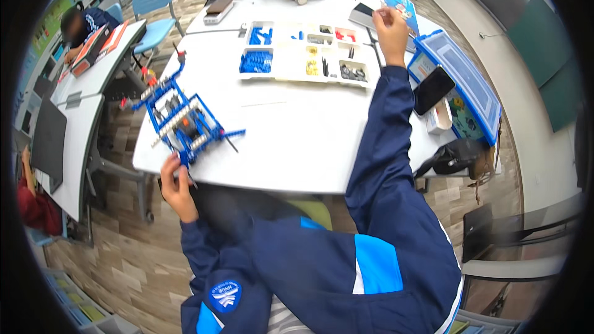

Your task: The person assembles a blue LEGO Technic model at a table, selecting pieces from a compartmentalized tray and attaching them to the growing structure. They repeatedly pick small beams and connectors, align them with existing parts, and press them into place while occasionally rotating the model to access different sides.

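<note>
Plainly, one white-lettered jacket badge (224,297), one blue brick model (185,122) at the table's (297,136) left, left hand (177,190) half-curled at its near corner, right hand's (391,31) fingers bunched by one booklet (396,1), both grips unclear.

white lettering (232,288), blue badge (225,297), navy jacket (309,266)

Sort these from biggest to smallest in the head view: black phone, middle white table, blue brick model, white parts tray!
Middle white table
Blue brick model and white parts tray: too alike to rank
Black phone
</note>
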Motion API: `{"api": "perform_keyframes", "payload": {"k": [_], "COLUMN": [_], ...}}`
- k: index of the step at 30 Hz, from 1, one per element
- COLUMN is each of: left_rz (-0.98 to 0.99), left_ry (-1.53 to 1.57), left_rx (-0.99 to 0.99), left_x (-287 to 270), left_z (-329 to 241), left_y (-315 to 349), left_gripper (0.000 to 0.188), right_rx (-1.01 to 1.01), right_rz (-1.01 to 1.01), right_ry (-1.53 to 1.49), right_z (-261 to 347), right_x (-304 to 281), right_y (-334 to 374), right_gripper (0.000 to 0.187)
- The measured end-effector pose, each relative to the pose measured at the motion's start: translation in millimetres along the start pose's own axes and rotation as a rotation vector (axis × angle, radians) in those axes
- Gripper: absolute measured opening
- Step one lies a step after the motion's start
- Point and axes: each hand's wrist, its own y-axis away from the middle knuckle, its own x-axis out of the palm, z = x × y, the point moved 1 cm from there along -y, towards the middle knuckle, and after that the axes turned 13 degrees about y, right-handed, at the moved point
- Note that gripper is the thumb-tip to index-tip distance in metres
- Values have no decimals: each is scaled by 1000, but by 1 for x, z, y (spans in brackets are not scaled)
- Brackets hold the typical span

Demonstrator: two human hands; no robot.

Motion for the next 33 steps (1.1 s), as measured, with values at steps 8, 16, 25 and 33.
{"api": "perform_keyframes", "payload": {"k": [8,16,25,33], "left_rz": [-21,-34,76,88], "left_ry": [-187,-316,-360,-394], "left_rx": [61,44,102,112], "left_x": [-12,-16,-10,-17], "left_z": [19,17,-11,-8], "left_y": [17,27,11,9], "left_gripper": [22,19,18,15], "right_rx": [129,113,104,218], "right_rz": [386,591,1082,1487], "right_ry": [179,232,357,213], "right_z": [-82,-93,-75,-43], "right_x": [61,100,87,48], "right_y": [9,20,20,10], "right_gripper": [15,23,23,21]}}
